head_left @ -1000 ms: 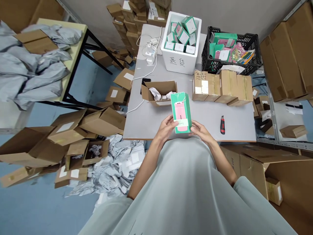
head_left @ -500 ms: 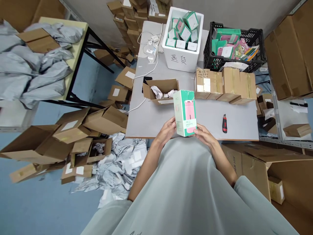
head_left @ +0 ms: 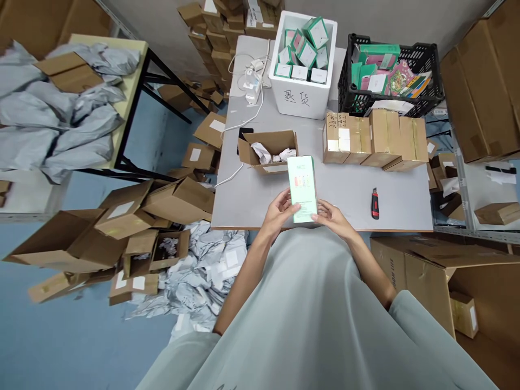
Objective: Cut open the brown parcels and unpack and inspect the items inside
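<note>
Both my hands hold a pale green product box (head_left: 303, 187) upright at the table's front edge, a printed side with small coloured pictures facing me. My left hand (head_left: 281, 212) grips its lower left, thumb across the face. At the lower right corner, my right hand (head_left: 331, 218) is closed on the box, thumb in front. Just beyond it stands an open cardboard carton (head_left: 270, 146) with crumpled white paper inside. A red and black box cutter (head_left: 374, 204) lies on the table to the right.
Behind are a white foam bin (head_left: 298, 97) of green-and-white boxes and a black crate (head_left: 351, 103) of packages. Several taped cartons (head_left: 384, 135) stand before the crate. A power strip (head_left: 252, 89) trails a white cable. Grey mailer bags (head_left: 195, 281) and open cartons cover the floor at left.
My hands have turned the product box, so the face with the pink cup picture gives way to the pale green printed side. My left thumb has come onto its front.
</note>
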Motion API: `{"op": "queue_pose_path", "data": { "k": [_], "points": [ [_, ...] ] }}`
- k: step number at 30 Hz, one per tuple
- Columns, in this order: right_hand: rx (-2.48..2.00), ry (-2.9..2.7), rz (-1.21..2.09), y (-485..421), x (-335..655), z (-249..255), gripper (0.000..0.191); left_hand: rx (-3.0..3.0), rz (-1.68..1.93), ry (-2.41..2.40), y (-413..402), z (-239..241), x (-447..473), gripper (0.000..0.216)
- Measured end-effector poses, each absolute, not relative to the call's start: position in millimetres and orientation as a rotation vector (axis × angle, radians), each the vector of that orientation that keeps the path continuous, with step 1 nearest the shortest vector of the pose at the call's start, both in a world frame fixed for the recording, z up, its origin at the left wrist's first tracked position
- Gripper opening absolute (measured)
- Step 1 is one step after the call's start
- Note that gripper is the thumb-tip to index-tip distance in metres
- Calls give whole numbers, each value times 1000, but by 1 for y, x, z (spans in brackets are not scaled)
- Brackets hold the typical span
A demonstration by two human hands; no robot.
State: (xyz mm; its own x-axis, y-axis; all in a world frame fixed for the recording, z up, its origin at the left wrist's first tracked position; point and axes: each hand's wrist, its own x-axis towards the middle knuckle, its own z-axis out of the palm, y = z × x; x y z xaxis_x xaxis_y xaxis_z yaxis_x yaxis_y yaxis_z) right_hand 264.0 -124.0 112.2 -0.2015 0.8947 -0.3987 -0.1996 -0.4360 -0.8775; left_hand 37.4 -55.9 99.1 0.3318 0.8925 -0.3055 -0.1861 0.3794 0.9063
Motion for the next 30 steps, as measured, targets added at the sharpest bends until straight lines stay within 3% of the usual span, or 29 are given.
{"op": "queue_pose_path", "data": {
  "k": [7,14,18,23,30],
  "points": [
    [-1174,-873,1795,-127,261,121,74,902,742,953,-65,99,28,84],
    [-1432,-1022,1508,-129,250,118,98,996,756,1168,-69,97,44,88],
    [-1601,-1045,1360,-129,242,109,91,1117,789,1191,-72,99,53,84],
    [-1304,-834,1621,-129,251,116,75,1060,807,1074,-67,107,48,63],
    [-1121,-789,1808,-132,260,128,77,902,794,948,-72,107,43,77]
  ]
}}
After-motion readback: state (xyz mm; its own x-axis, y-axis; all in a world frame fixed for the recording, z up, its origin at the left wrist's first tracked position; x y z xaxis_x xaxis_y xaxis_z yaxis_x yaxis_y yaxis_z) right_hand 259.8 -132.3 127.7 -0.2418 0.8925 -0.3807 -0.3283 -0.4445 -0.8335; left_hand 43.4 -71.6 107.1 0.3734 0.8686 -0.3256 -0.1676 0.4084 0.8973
